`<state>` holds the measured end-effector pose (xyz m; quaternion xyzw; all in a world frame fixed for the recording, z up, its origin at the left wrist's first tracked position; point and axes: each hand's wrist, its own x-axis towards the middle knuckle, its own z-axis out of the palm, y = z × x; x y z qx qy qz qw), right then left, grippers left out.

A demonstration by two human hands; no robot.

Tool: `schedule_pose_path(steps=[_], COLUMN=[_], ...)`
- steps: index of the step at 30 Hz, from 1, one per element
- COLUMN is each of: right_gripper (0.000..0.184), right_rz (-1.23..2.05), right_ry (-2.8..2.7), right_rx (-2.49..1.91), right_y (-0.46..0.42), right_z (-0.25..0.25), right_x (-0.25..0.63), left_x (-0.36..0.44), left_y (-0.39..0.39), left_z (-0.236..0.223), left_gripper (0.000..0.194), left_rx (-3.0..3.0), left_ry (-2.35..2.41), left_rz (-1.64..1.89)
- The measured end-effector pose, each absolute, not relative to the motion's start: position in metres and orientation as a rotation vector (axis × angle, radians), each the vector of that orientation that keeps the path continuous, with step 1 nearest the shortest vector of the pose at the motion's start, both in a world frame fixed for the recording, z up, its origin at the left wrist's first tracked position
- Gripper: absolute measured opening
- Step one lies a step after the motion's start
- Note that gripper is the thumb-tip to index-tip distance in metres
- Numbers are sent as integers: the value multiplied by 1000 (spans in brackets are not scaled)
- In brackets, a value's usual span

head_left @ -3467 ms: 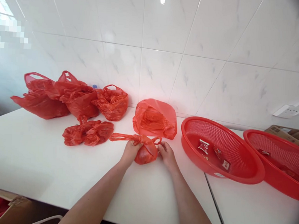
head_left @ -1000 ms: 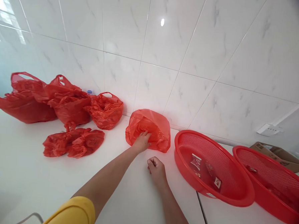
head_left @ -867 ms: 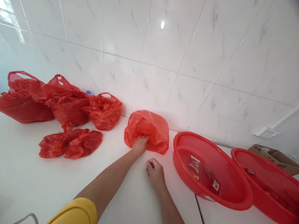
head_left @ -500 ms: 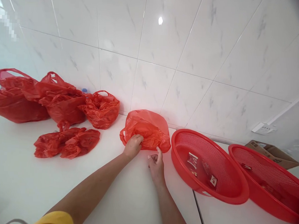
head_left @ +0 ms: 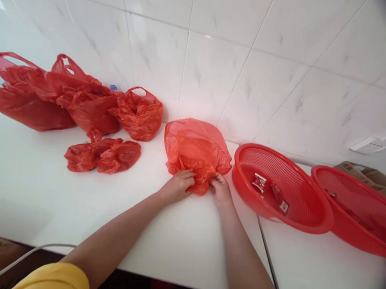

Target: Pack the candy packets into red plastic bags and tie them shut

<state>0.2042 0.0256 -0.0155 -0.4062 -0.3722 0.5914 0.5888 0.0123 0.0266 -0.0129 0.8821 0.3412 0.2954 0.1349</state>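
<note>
Two hands fill the middle of my view: the left hand and right hand both have their fingers closed narrow on the gathered end of a thin, crinkled red bag, which sits puffed on the white table. Open table lies between the hands and the front edge. Just right of the bag, a round mesh basket holds sachets — a second basket stands beyond it. To the left, more knotted-looking red bags slump against the tile wall.
</note>
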Motion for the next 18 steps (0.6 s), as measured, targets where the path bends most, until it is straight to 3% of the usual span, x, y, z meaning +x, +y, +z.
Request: schedule_pose_path(steps=[4, 11, 15, 18], right_gripper=[16, 17, 15, 14], right_rz=[1370, 1296, 1295, 1292], right_ry=[-739, -629, -626, -620], right_rx=[-932, -873, -875, -879], right_y=[31, 35, 34, 33], right_z=[-21, -21, -22, -23], right_x=[212, 216, 216, 215], left_x=[2, -15, -23, -31], left_y=[32, 43, 42, 48], left_z=[-12, -10, -6, -8], left_gripper=[22, 12, 35, 59], left_rx=[2410, 2411, 2280, 2087], left_ry=[1078, 1399, 1741, 1852], left_rz=[935, 1399, 1788, 1835])
